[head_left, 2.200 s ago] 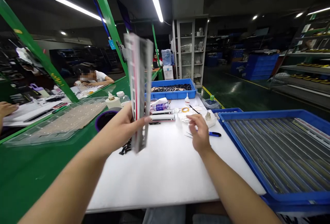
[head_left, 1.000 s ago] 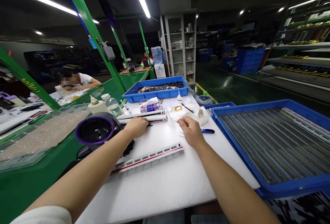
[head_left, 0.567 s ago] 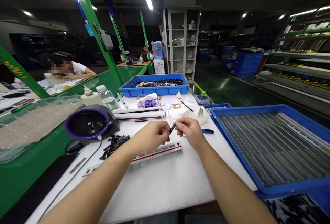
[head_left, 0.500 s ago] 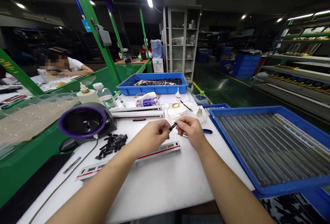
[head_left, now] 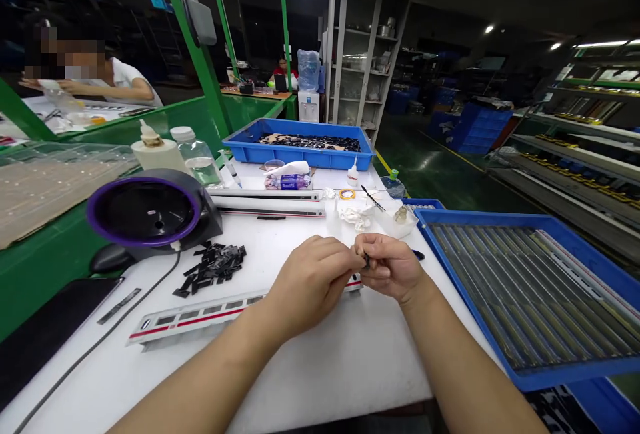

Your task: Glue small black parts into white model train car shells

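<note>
Left hand [head_left: 313, 284] and right hand [head_left: 389, 267] got their fingers [head_left: 356, 254] pinched together on a tiny black piece [head_left: 367, 261], white model train shell [head_left: 200, 314] just below them on the table [head_left: 320, 381].

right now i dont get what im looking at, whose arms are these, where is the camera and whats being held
The camera is worn on a person's head, so you see their own two bare arms from above. Their right hand pinches a small black piece, mostly hidden by fingers, and their left hand sits right against it. On the white work table lie a pile of black pieces and a long white model train carriage shell with a red stripe. To the right is a blue tray of long narrow parts.
</note>
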Tool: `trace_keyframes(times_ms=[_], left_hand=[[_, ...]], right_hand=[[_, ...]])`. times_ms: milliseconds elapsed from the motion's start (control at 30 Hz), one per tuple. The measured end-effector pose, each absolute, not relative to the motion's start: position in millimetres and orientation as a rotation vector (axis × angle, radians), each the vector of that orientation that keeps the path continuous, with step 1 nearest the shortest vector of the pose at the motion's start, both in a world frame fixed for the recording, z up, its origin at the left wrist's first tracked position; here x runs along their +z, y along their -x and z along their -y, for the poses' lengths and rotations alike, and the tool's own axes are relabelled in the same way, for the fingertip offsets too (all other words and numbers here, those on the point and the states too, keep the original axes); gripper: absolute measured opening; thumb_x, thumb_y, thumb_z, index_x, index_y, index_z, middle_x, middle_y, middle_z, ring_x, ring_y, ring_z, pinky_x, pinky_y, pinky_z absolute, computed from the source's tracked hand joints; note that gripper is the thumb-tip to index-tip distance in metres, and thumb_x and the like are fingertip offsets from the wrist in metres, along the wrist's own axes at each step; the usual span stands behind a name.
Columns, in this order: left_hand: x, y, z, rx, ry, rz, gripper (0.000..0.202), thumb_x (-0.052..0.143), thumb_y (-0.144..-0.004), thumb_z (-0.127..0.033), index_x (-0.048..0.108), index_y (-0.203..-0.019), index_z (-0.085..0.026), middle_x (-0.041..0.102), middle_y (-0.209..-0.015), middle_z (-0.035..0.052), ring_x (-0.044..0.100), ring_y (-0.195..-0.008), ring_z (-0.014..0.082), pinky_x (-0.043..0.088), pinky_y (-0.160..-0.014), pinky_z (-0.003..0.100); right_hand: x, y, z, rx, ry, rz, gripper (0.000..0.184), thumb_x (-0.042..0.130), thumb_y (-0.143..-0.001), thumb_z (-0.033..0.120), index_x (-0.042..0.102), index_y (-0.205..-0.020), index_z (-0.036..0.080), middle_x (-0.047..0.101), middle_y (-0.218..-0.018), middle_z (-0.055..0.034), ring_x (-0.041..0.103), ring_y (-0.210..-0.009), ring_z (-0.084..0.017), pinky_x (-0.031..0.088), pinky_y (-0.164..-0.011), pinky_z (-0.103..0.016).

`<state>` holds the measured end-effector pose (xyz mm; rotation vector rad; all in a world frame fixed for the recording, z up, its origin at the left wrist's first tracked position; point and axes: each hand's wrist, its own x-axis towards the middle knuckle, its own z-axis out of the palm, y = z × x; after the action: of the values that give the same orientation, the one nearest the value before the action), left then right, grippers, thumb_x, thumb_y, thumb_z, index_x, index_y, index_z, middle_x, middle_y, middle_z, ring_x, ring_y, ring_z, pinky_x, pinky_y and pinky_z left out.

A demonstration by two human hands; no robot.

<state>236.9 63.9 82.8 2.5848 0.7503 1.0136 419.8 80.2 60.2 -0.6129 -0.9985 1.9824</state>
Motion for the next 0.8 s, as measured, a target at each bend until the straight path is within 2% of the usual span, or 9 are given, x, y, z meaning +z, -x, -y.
trace_keyframes(times_ms=[67,133,233,300,367,500,567,733,800], left_hand=[[81.5,-239.0,-62.2,1.096,-2.581,-0.779,0.021,0.044,-0.091,-0.017,0.064,-0.088,-0.020,0.071,-0.084,0.0045,0.061,-0.078,0.0168,0.041,-0.074,0.033],[82.2,-240.9,-61.8,1.148,-2.387,-0.967,0.017,0.048,-0.089,-0.020,0.066,-0.087,-0.021,0.071,-0.082,0.0038,0.060,-0.077,0.0171,0.042,-0.072,0.032],[84.8,-242.1,-64.6,1.037,-1.841,-1.114,0.012,0.056,-0.083,-0.026,0.067,-0.081,-0.020,0.069,-0.077,0.0021,0.059,-0.073,0.0166,0.043,-0.067,0.030],[85.8,-241.4,-67.6,0.938,-1.531,-0.996,0.011,0.060,-0.078,-0.027,0.065,-0.075,-0.018,0.066,-0.072,0.0013,0.058,-0.070,0.0156,0.044,-0.066,0.029],[85.8,-240.2,-70.0,0.886,-1.343,-0.878,0.012,0.064,-0.074,-0.028,0.063,-0.072,-0.016,0.064,-0.068,0.0011,0.056,-0.068,0.0143,0.044,-0.069,0.029],[85.7,-238.2,-71.9,0.822,-1.239,-0.743,0.016,0.065,-0.073,-0.030,0.063,-0.075,-0.014,0.063,-0.069,0.0017,0.054,-0.067,0.0129,0.043,-0.071,0.029],[85.9,-236.8,-72.9,0.789,-1.324,-0.751,0.017,0.061,-0.076,-0.032,0.063,-0.077,-0.015,0.063,-0.070,0.0025,0.056,-0.068,0.0143,0.043,-0.070,0.029],[86.0,-230.4,-73.8,0.712,-2.074,-1.443,0.018,0.050,-0.084,-0.027,0.066,-0.086,-0.020,0.069,-0.084,0.0069,0.061,-0.081,0.0233,0.044,-0.071,0.035],[86.5,-227.5,-70.2,0.642,-2.301,-1.413,0.021,0.046,-0.086,-0.025,0.066,-0.091,-0.021,0.071,-0.090,0.0069,0.062,-0.085,0.0241,0.046,-0.074,0.036]], right_hand=[[59.9,-414.8,-74.8,1.806,0.638,1.082,0.026,0.071,-0.069,0.039,0.056,-0.069,0.018,0.042,-0.050,0.0082,0.018,-0.035,-0.002,0.016,-0.034,-0.018],[58.4,-406.3,-66.8,1.344,0.720,1.178,0.022,0.065,-0.079,0.039,0.056,-0.073,0.020,0.043,-0.052,0.0067,0.028,-0.039,-0.006,0.025,-0.039,-0.020],[54.3,-393.7,-55.2,0.487,0.853,1.397,0.009,0.060,-0.086,0.025,0.060,-0.078,0.021,0.053,-0.064,0.0013,0.047,-0.057,-0.012,0.037,-0.054,-0.026],[51.6,-389.3,-52.2,0.188,0.869,1.549,0.006,0.059,-0.085,0.018,0.061,-0.081,0.022,0.059,-0.074,-0.0017,0.052,-0.067,-0.015,0.040,-0.062,-0.029],[50.2,-389.0,-54.1,0.255,0.875,1.543,0.006,0.058,-0.087,0.020,0.059,-0.081,0.022,0.057,-0.071,-0.0011,0.051,-0.066,-0.015,0.040,-0.062,-0.030],[54.5,-394.5,-63.6,1.054,0.772,1.272,0.019,0.056,-0.089,0.039,0.052,-0.080,0.022,0.041,-0.053,0.0063,0.035,-0.045,-0.010,0.031,-0.047,-0.025],[58.5,-397.4,-66.9,1.264,0.693,1.160,0.024,0.062,-0.084,0.042,0.051,-0.079,0.022,0.039,-0.051,0.0076,0.031,-0.043,-0.008,0.027,-0.045,-0.023],[60.3,-408.0,-77.0,1.021,0.727,0.872,0.028,0.070,-0.076,0.039,0.049,-0.074,0.021,0.041,-0.059,0.0068,0.035,-0.046,-0.006,0.029,-0.044,-0.020],[58.6,-412.3,-81.7,0.864,0.835,0.891,0.026,0.069,-0.078,0.041,0.052,-0.078,0.021,0.048,-0.061,0.0055,0.042,-0.047,-0.007,0.035,-0.044,-0.020]])
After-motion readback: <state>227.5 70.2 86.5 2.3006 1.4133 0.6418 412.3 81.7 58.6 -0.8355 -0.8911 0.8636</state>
